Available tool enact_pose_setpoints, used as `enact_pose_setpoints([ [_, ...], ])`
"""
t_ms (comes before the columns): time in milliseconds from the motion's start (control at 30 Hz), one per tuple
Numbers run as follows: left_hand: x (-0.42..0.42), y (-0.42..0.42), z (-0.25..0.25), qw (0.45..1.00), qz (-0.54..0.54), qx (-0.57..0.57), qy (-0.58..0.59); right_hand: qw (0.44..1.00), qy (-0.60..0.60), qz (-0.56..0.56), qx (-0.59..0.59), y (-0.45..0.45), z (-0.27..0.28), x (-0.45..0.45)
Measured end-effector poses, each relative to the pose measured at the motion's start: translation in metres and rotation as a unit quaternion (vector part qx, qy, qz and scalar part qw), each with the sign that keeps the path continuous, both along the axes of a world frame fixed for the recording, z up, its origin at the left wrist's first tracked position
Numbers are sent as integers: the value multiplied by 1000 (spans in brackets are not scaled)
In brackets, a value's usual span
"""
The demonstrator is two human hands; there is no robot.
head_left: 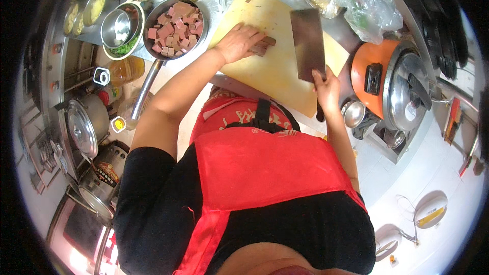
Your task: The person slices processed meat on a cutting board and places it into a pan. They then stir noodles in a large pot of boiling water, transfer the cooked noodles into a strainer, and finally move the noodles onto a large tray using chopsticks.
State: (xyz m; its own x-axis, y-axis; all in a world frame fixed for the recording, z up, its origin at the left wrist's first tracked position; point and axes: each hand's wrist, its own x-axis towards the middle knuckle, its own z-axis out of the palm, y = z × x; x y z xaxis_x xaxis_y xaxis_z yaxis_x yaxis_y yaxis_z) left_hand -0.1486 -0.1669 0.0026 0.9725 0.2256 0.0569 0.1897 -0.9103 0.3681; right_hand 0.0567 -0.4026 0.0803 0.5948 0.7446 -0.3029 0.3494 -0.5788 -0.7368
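Observation:
My left hand point(240, 42) lies over a few brownish-red pieces of food point(261, 46) on a yellow cutting board point(267, 76), its fingertips bent onto them. At the board's right side my right hand point(326, 86) grips a wide, dark cleaver point(307, 44) near its handle end; the blade is apart from the pieces. Small scraps stick to the board's far part. Left of the board stands a long-handled metal pan point(203, 26) filled with reddish-brown cubes point(177, 26).
Metal bowls point(114, 26) and trays of ingredients crowd the back left. Plastic bags point(366, 0) lie at the back right. An orange cooker point(376, 72) with a metal lid stands right of the board, beside a small metal bowl point(353, 113). Oil bottles point(128, 70) stand below on the left.

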Motion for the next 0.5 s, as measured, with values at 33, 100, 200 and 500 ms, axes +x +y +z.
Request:
enact_pose_setpoints([
  [33, 3, 2, 0, 999, -7, -29, 26, 1000, 16, -17, -4, -8, -1, -2],
  [100, 5, 0, 1, 998, 46, -33, 23, 999, 12, -25, -35, -17, -1, -10],
  [200, 19, -18, 3, 977, 203, -65, 26, 996, 27, -37, -70, -19, -5, -20],
  [500, -23, -33, 7, 960, 271, -67, -16, 967, -199, 131, -95, 35, -26, -28],
])
